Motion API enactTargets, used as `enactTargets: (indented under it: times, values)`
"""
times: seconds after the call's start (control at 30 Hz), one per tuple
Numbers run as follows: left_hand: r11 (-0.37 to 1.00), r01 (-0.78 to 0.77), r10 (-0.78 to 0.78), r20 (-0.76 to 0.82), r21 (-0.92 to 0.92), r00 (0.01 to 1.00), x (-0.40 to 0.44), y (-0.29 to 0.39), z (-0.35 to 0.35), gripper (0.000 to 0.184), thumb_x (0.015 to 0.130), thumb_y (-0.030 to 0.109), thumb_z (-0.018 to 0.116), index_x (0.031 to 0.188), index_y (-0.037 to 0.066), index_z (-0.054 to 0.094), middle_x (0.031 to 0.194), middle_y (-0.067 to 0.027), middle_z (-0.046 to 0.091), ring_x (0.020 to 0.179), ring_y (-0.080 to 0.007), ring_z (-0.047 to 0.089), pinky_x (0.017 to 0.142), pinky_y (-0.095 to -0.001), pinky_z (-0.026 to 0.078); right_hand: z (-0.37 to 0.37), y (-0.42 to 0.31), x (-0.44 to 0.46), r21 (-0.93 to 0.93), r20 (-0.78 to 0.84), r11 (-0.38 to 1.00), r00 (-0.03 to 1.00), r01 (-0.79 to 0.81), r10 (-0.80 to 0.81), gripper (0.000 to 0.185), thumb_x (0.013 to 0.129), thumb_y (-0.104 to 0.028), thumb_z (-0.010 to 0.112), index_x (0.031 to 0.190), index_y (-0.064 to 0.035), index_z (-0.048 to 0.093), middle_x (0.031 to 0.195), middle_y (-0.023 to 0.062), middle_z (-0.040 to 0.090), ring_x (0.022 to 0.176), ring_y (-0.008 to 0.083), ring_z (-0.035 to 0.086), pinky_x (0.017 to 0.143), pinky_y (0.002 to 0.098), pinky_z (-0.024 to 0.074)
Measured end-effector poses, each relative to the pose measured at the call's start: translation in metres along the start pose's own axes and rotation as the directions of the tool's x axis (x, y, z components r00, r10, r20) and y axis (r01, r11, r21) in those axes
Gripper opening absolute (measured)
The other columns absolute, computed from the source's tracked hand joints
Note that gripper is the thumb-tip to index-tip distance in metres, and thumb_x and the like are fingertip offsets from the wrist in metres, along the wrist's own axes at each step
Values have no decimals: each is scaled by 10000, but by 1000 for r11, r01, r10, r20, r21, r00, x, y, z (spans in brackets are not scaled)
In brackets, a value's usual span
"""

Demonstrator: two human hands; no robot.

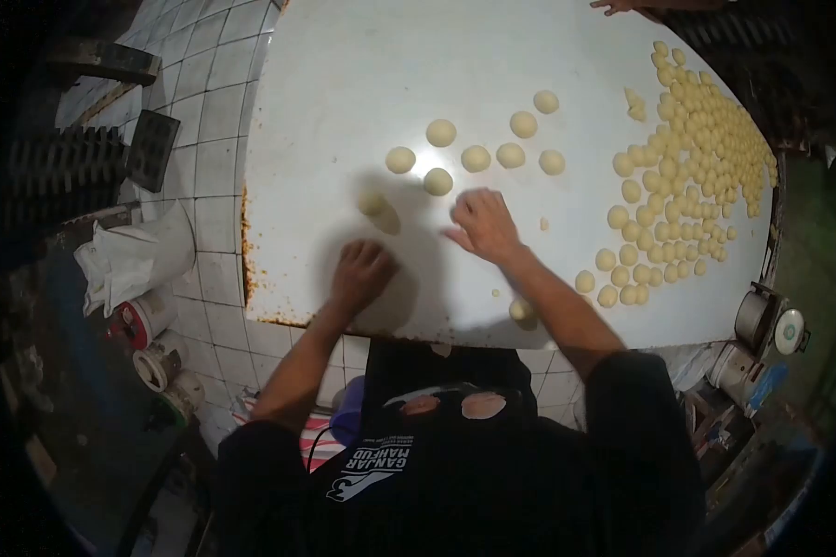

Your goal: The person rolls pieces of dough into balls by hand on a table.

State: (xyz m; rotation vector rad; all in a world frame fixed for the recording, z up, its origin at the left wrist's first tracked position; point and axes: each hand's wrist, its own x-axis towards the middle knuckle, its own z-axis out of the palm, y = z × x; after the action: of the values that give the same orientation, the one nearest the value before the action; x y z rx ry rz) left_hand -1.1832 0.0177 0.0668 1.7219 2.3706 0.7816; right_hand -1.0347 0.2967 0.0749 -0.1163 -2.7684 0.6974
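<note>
My left hand (364, 270) rests low over the white tabletop (344, 74), its fingers curled and closed; whatever lies under them is hidden. Just beyond it is a blurred dough ball (372, 202) with a pale blurred shape beside it. To the right, my right hand (485, 226) is over the table with bent fingers and the thumb apart, smeared by motion, its palm out of sight. The nearest round dough ball (437, 182) sits beyond its fingers, in a loose group with several others. Another dough ball (522, 310) lies by my right forearm.
Many dough balls (673, 200) cover the table's right side, with a few dough scraps (635, 105) nearby. Another person's hand (613, 6) shows at the far edge. White sack (139, 255) and buckets (158, 365) stand left; pots (757, 316) stand right.
</note>
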Motion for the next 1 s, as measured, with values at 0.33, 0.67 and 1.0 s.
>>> enactTargets:
  times: [0.33,0.67,1.0]
  values:
    - [997,-45,49,55,-65,997,-25,-7,6,168,924,186,740,1077,154,679,1149,-106,660,1118,-350,626,975,-521,497,29,-23,-1,-107,-106,927,931,-360,350,349,846,-371,880,1013,-118,707,1037,97,634,1050,333,595,910,495,453]
    - [904,-57,68,13,-423,998,10,64,19,174,942,-20,679,1114,-3,665,1148,-209,686,1091,-427,657,923,-497,567,-90,27,-58,561,-46,428,490,-708,870,300,1131,-303,558,1154,-36,693,1183,173,746,1116,273,699,973,424,532]
    - [923,-94,178,197,-374,964,23,151,120,139,934,76,731,1069,67,697,1086,-129,652,1065,-361,650,912,-482,556,-162,65,-113,596,-181,489,487,-637,854,278,1050,-271,714,1098,-1,669,1125,150,726,1075,240,689,899,377,541]
